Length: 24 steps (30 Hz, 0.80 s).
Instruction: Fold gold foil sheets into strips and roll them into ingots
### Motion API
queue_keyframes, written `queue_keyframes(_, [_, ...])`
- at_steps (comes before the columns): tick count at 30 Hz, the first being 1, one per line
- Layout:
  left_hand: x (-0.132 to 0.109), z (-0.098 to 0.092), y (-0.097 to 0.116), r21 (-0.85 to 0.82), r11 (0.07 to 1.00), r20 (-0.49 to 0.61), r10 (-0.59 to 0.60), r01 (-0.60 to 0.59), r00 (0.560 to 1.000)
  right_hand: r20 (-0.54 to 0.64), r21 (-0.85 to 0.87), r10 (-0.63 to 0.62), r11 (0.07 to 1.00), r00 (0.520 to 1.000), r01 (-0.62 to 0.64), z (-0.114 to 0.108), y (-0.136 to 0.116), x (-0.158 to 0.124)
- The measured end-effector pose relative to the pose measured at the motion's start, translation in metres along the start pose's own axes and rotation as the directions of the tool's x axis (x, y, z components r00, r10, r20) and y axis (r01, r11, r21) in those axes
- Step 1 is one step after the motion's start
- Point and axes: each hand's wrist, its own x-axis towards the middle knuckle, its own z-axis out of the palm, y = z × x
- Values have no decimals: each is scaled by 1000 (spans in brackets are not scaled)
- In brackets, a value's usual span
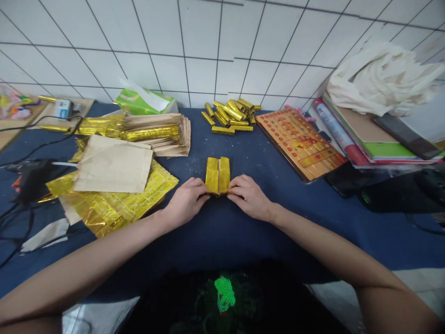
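A folded gold foil paper (217, 173) lies on the blue cloth in front of me, with a crease down its middle. My left hand (187, 200) pinches its near left corner. My right hand (248, 195) pinches its near right corner. The fingers of both hands are curled and pressed onto the paper's lower edge. Behind it, near the wall, lies a pile of several finished gold paper rolls (230, 116).
Loose gold sheets (114, 204) and a brown paper sheet (111, 164) lie at left, with a stack of gold-and-brown papers (156, 133) behind. A black glue gun (33, 178) with cables sits far left. A printed orange pad (301, 141), books (368, 139), a phone (406, 134) and white cloth (382, 79) are at right.
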Motion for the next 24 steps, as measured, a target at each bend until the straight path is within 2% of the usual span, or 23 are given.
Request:
queue_keyframes(5, [8,-3,4,71,993,69,-102,98,992,16,-47,112,993,994,-111,2,-4,1])
queue_keyframes(11, [14,-2,10,172,974,98,-166,148,981,-39,-96,205,974,978,-208,10,-5,-2])
queue_keyframes(24, [18,-8,17,324,919,151,-286,226,946,-19,-219,320,923,947,-316,11,-9,-1])
